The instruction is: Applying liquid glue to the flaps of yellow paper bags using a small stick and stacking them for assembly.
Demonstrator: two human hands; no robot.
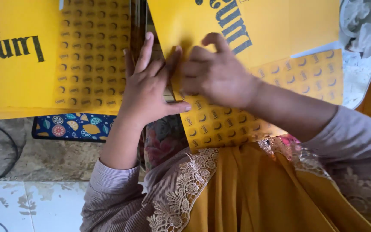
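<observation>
Yellow sheets underneath — left hand point(151, 88) flat (fingers spread), right hand point(213, 73) pinching tilted sticker sheet point(254, 101).

Two flat yellow packages with dark lettering: one far left point(13, 51), one far centre-right point(271, 25). Yellow sheet of small round labels point(93, 56), rows of dark crescents, lies just right of the left package. A second yellow label sheet point(232, 122) sits near centre, partly under the hands, running right to a strip of labels point(314, 75) below the right package
</observation>
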